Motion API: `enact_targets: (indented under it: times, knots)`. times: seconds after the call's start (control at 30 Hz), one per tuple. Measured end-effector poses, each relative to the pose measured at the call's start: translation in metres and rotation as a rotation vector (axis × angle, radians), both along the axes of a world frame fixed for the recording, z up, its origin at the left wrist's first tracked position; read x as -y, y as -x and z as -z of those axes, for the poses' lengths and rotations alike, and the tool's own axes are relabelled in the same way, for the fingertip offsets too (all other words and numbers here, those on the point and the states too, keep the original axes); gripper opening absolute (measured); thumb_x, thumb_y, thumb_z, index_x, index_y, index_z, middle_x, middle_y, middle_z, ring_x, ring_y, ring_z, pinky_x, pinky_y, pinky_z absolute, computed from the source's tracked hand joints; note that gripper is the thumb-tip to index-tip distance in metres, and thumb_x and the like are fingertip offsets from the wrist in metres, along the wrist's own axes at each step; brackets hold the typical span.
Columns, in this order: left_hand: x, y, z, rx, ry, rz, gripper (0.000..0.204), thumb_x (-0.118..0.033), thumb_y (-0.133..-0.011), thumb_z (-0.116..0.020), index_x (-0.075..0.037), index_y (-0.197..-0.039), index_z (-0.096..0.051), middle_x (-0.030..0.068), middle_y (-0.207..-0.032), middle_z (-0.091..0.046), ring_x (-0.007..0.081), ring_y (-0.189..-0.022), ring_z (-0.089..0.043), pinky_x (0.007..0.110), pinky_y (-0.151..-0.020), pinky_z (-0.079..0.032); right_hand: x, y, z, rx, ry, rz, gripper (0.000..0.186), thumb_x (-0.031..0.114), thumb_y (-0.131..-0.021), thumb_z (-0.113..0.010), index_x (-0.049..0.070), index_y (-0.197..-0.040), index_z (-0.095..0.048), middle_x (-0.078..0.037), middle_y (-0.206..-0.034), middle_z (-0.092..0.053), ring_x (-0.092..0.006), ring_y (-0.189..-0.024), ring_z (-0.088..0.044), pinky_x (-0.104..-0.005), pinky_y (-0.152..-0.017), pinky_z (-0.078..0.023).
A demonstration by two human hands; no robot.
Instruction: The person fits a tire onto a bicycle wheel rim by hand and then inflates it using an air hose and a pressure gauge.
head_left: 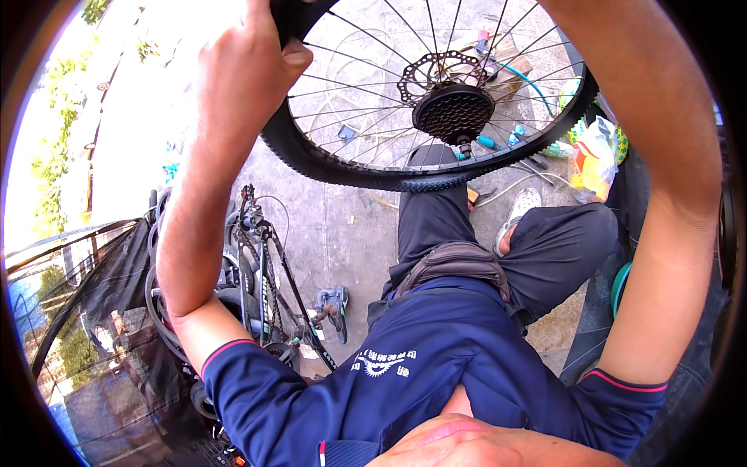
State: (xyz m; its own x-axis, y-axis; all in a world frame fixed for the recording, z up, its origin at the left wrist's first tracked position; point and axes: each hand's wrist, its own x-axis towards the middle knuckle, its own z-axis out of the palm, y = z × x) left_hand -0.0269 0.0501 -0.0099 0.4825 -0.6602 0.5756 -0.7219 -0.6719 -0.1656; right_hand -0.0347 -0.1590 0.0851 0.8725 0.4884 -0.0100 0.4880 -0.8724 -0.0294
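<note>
Chin [475, 450], foreground | left hand [247, 62] clamped on tyre [405, 180], presumably steadying wheel [454, 111] | right hand outside view, grip cannot be told

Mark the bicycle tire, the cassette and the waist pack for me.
Bicycle tire [424, 184]: head view, knobby tread at its lower edge.
Cassette [450, 111]: head view, middle of the stacked sprockets.
Waist pack [457, 263]: head view, middle of its front.

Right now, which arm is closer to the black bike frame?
Left. The left arm appears just left of the black bike frame; the right arm is raised far over to the right of it.
</note>
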Motion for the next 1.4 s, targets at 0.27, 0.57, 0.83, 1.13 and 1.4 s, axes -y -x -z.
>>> enact_targets:
  times: [0.27,0.57,0.83,1.13,1.4]
  knots:
    - [-0.01,-0.008,0.019,-0.155,0.082,0.12,0.063,-0.018,-0.084,-0.078,-0.005,-0.141,-0.053,0.0238,-0.108,-0.073,0.0357,-0.098,-0.075,0.044,-0.085,-0.059,-0.005,0.001,0.023,0.042,-0.076,0.023,0.029,0.027,-0.081,-0.081,0.003,-0.099,-0.079,-0.018,-0.092,-0.077,-0.0298,-0.088,-0.073,-0.0406,-0.079,-0.056]
    - [-0.017,-0.044,0.044,-0.78,0.453,0.344,0.049,-0.038,-0.092,-0.081,0.004,-0.115,-0.069,0.0069,-0.088,-0.073,0.0128,-0.079,-0.067,0.027,-0.073,-0.055,0.004,0.005,0.026,-0.044,-0.196,0.072,0.035,0.03,-0.079,-0.083,0.0,-0.096,-0.077,-0.019,-0.09,-0.077,-0.03,-0.084,-0.073,-0.0407,-0.076,-0.055]
    - [-0.006,-0.04,0.047,-0.788,0.537,0.359,0.041,-0.029,-0.095,-0.079,0.003,-0.117,-0.068,0.005,-0.095,-0.072,0.0087,-0.089,-0.064,0.026,-0.078,-0.053,0.0,0.002,0.028,0.014,-0.024,0.07,0.037,0.036,-0.083,-0.081,0.0,-0.093,-0.078,-0.019,-0.089,-0.076,-0.0302,-0.081,-0.072,-0.0414,-0.073,-0.055]
    - [-0.003,-0.002,0.047,-0.147,0.399,0.205,0.058,-0.035,-0.084,-0.087,-0.003,-0.127,-0.064,0.0183,-0.098,-0.076,0.0326,-0.087,-0.076,0.038,-0.079,-0.059,0.006,0.019,0.028,0.03,-0.194,0.071,0.038,0.034,-0.085,-0.081,0.001,-0.102,-0.073,-0.019,-0.085,-0.073,-0.0337,-0.083,-0.071,-0.0438,-0.076,-0.054]
    - [-0.049,-0.017,0.064,-0.237,0.438,0.055,0.048,-0.031,-0.084,-0.086,0.0,-0.116,-0.069,0.0178,-0.087,-0.076,0.0283,-0.077,-0.076,0.037,-0.072,-0.058,-0.023,0.143,0.207,0.615,-1.031,0.501,0.022,0.016,-0.085,-0.079,0.002,-0.098,-0.07,-0.012,-0.09,-0.07,-0.0249,-0.078,-0.07,-0.0357,-0.071,-0.057]
